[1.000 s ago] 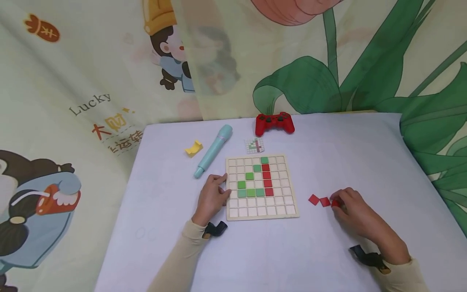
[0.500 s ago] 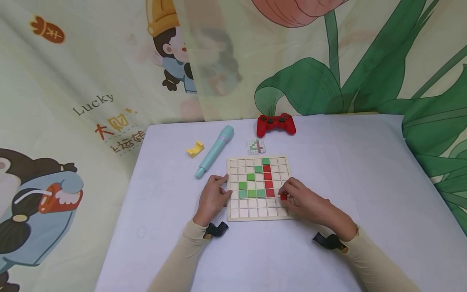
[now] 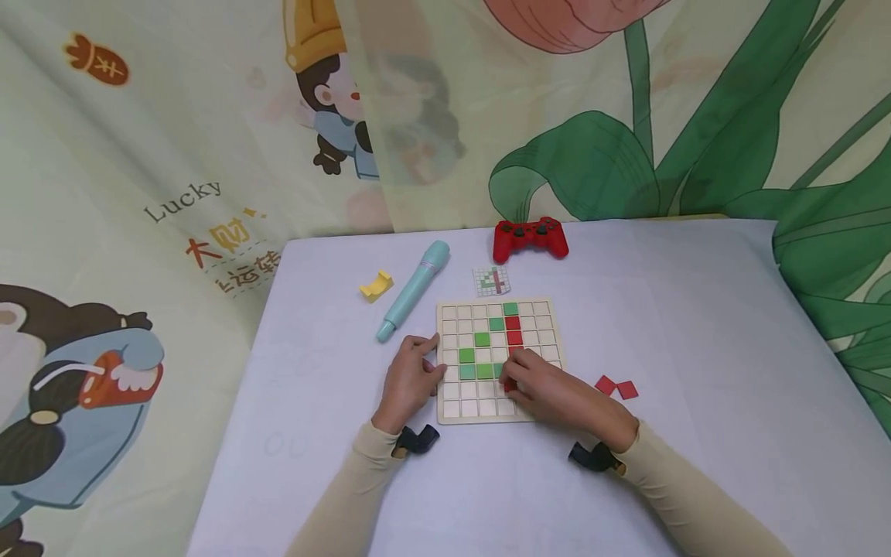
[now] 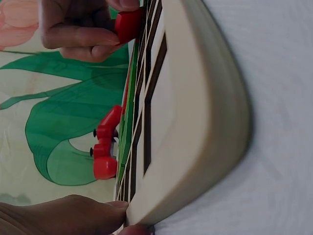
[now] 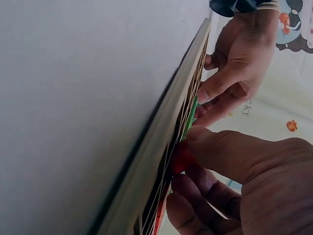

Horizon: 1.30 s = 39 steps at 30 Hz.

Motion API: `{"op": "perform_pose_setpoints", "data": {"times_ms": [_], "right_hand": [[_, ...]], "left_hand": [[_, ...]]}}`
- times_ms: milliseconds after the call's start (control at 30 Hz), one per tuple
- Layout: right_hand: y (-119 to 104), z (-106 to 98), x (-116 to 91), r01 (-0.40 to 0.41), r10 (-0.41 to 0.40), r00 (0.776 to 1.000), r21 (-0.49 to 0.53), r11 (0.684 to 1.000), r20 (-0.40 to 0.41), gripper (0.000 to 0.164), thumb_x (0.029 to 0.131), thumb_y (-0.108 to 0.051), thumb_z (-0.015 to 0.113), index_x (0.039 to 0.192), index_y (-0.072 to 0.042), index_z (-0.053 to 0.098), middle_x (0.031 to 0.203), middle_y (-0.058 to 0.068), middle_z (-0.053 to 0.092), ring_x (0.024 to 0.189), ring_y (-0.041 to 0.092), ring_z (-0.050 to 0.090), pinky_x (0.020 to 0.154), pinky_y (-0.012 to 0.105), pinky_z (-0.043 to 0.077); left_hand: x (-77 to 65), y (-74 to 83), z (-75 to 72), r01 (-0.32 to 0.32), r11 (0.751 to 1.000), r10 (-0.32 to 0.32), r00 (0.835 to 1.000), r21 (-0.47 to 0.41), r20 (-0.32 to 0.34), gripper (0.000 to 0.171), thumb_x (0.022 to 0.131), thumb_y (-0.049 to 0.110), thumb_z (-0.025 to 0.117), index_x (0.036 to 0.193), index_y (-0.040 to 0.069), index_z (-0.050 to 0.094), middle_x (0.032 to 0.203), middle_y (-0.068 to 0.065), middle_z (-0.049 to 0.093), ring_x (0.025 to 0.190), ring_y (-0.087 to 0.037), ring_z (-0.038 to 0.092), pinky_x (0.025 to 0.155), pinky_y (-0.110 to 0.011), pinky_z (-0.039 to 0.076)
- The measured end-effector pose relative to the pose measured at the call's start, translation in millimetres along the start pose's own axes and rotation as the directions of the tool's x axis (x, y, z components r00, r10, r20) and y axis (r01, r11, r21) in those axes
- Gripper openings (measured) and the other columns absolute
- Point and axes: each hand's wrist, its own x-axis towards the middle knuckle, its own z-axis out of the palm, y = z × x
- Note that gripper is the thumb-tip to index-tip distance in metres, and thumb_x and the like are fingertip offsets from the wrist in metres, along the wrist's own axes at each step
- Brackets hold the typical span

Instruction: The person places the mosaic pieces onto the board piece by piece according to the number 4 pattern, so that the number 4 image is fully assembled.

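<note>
A wooden grid board (image 3: 469, 391) lies on the table with green tiles (image 3: 483, 340) in a stepped line and a row, and a column of red tiles (image 3: 514, 337). My left hand (image 3: 406, 387) holds the board's left edge, thumb over the rim and fingers along the side. My right hand (image 3: 564, 394) pinches a red tile (image 4: 128, 25) between thumb and fingers, low over the board at the foot of the red column. In the right wrist view this red tile (image 5: 182, 157) is right at the board's surface. The hand hides the column's lower part.
Two loose red tiles (image 3: 628, 389) lie right of the board. Behind it are a small pattern card (image 3: 491, 281) and a red game controller (image 3: 530, 239). A teal microphone-shaped stick (image 3: 414, 292) and a yellow curved piece (image 3: 377, 286) lie at the back left.
My right hand has picked up one red tile from the right side and carried it left, over the board. The left hand has stayed at the board's edge.
</note>
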Motion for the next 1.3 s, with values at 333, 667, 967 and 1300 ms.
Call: {"op": "perform_pose_setpoints", "data": {"times_ms": [333, 667, 967, 1300], "right_hand": [[4, 1, -7, 0.021, -0.021, 1.000, -0.042, 0.999, 0.005, 0.024, 0.092, -0.014, 0.085, 0.110, -0.016, 0.069, 0.108, -0.002, 0.058, 0.105, 0.013, 0.054, 0.083, 0.022, 0.061], [8, -1, -11, -0.019, 0.019, 1.000, -0.021, 1.000, 0.009, 0.024, 0.092, -0.016, 0.084, 0.112, -0.017, 0.070, 0.111, -0.004, 0.060, 0.108, 0.012, 0.055, 0.086, 0.023, 0.062], [12, 0, -13, -0.006, 0.005, 1.000, -0.054, 0.999, -0.012, 0.028, 0.090, -0.016, 0.086, 0.112, -0.016, 0.069, 0.110, -0.003, 0.062, 0.104, 0.010, 0.058, 0.087, 0.023, 0.064], [11, -10, -19, 0.002, -0.002, 1.000, -0.026, 1.000, -0.004, 0.031, 0.093, -0.015, 0.084, 0.121, -0.014, 0.070, 0.116, -0.002, 0.064, 0.109, 0.012, 0.059, 0.089, 0.024, 0.064]], "left_hand": [[-1.9, -2.5, 0.9, 0.008, 1.000, -0.008, 1.000, 0.017, -0.007, 0.065, 0.093, 0.005, 0.081, 0.153, 0.007, 0.057, 0.137, -0.012, 0.058, 0.066, -0.009, 0.060, 0.049, -0.022, 0.052], [-0.7, -0.9, 1.6, 0.017, 1.000, -0.017, 1.000, 0.021, 0.000, 0.066, 0.094, 0.006, 0.080, 0.154, 0.008, 0.056, 0.138, -0.011, 0.057, 0.072, -0.009, 0.060, 0.050, -0.021, 0.053], [0.1, 0.6, 2.7, -0.004, 1.000, 0.004, 1.000, 0.014, -0.002, 0.065, 0.094, 0.006, 0.080, 0.154, 0.007, 0.057, 0.137, -0.012, 0.058, 0.073, -0.010, 0.060, 0.050, -0.021, 0.053], [1.0, -0.5, 0.4, -0.009, 1.000, 0.009, 1.000, 0.021, -0.003, 0.065, 0.093, 0.006, 0.081, 0.154, 0.007, 0.057, 0.137, -0.012, 0.058, 0.072, -0.009, 0.060, 0.050, -0.020, 0.054]]}}
